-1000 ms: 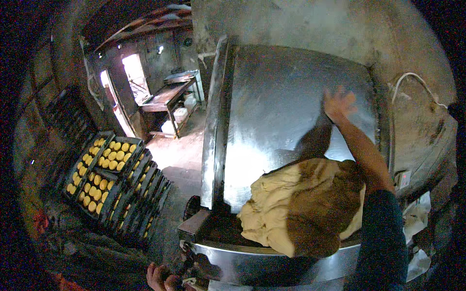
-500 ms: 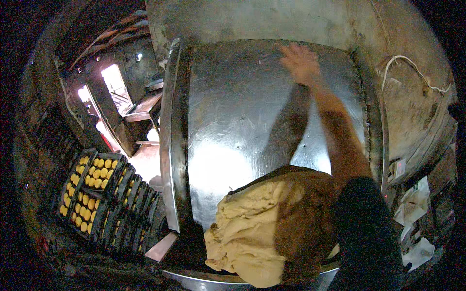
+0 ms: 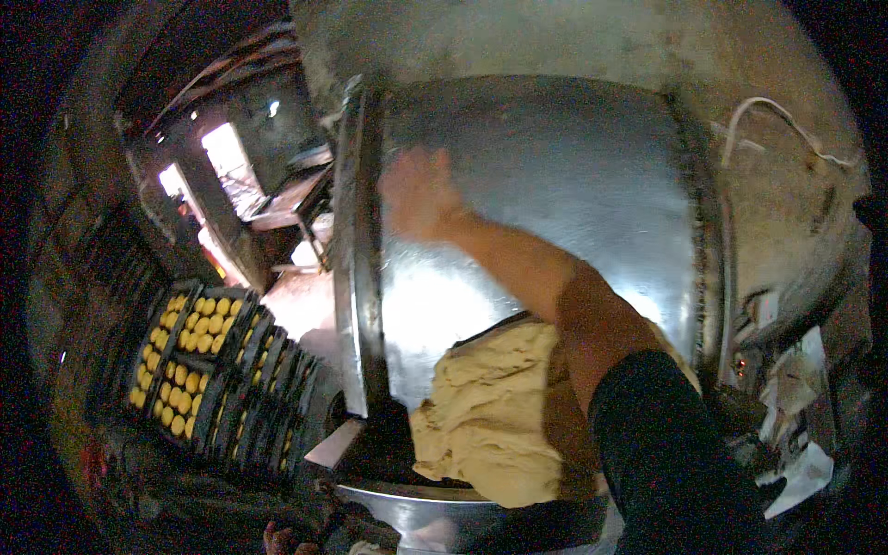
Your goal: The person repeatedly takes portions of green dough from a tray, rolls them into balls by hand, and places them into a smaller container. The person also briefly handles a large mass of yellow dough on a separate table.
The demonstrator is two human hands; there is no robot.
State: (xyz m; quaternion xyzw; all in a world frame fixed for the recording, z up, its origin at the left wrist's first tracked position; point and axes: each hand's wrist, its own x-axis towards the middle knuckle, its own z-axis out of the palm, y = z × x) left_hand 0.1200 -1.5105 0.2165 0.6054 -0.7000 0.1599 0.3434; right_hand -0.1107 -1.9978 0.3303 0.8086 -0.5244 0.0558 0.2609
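— So where is the right hand (image 3: 418, 192)?

— Up against the raised steel lid (image 3: 555, 185) of the mixer, near the lid's left edge. The palm lies flat on the metal with the fingers together and pointing up; it is blurred, so I cannot tell more than that. It pinches nothing.

— And the arm?

— It comes in from the lower right in a dark sleeve (image 3: 675, 453), bare from the elbow on, and runs on a slant up and to the left across the lid.

— What lies under it?

— A big lump of pale tan dough (image 3: 490, 416), sitting in the mixer bowl (image 3: 435, 509) below the lid. The lump's long axis runs roughly up and down in the picture, from the bowl's near rim toward the lid, and the forearm passes over its right part.

— The left hand?

— Only a few fingertips (image 3: 277, 536) show at the bottom edge, left of the bowl. Whose they are, and whether they are spread or closed, I cannot tell.

— Anything off to the side?

— On the left, well apart from the mixer, dark crates (image 3: 236, 370) stand stacked, the top ones filled with rows of yellow round pieces (image 3: 190, 342). Behind them a bright doorway (image 3: 231, 157).
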